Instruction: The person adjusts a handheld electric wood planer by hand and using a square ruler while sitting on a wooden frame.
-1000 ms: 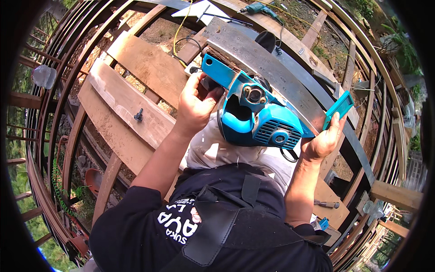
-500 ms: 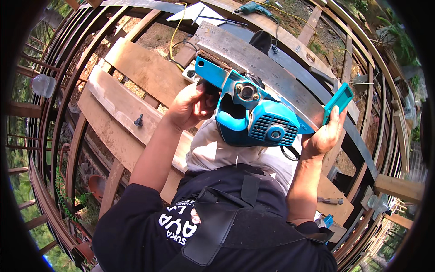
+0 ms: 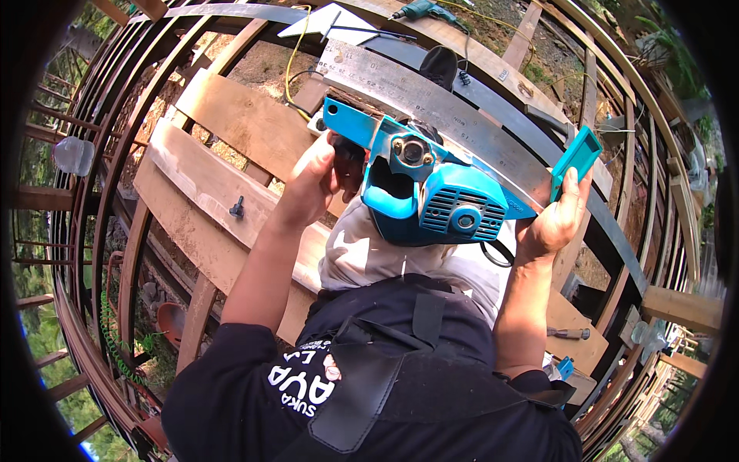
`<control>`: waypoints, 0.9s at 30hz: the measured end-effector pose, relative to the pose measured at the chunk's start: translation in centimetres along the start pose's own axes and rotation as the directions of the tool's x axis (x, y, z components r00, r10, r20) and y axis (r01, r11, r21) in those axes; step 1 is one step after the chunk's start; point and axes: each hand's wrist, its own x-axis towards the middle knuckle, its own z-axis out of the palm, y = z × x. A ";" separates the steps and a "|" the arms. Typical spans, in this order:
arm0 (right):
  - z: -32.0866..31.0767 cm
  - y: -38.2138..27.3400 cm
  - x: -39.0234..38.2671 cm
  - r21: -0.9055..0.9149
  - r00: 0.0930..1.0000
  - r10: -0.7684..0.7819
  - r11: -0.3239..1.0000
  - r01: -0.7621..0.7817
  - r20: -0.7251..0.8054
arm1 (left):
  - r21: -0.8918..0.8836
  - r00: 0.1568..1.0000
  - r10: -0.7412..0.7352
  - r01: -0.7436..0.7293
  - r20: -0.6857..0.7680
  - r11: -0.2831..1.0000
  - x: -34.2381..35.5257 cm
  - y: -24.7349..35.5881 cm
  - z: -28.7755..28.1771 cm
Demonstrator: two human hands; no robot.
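A blue electric planer (image 3: 462, 206) is held above my lap, tilted so its motor housing and side face me. My left hand (image 3: 314, 175) is closed around the dark knob near its left end. Along the planer's far side lies the wide steel blade of a try square (image 3: 431, 104), marked with a scale. My right hand (image 3: 556, 219) grips the square's blue handle, thumb and fingers around its near end, beside the planer's right end. Whether blade and planer base touch all along cannot be made out.
Curved wooden boards (image 3: 231, 123) lie at the left, with a small dark bolt (image 3: 237, 207) on one. A green drill (image 3: 429, 13) rests at the far side beside a yellow cord (image 3: 289, 73). At the right, a chisel (image 3: 568, 333) lies on a board. A dark shoe (image 3: 440, 66) shows beyond the square.
The planer and square have shifted slightly left in the view. Both hands keep their holds.
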 end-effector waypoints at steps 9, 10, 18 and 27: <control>-0.7 0.5 0.3 -0.007 0.998 -0.032 0.999 0.032 0.051 | 0.018 0.956 -0.240 0.240 0.169 0.971 0.9 1.0 -2.3; -1.0 0.5 0.4 -0.006 0.997 -0.028 1.000 0.029 0.078 | -0.078 0.931 -0.327 0.342 0.165 0.936 0.9 1.3 -2.4; -0.9 0.7 0.4 -0.017 0.999 -0.006 1.000 0.007 0.053 | -0.538 0.861 -0.280 0.488 0.423 0.688 0.5 -1.4 -3.4; -0.6 0.5 0.6 -0.068 0.999 -0.030 0.997 0.032 0.035 | -0.609 0.930 -0.226 0.361 0.289 0.707 1.0 -1.9 -1.4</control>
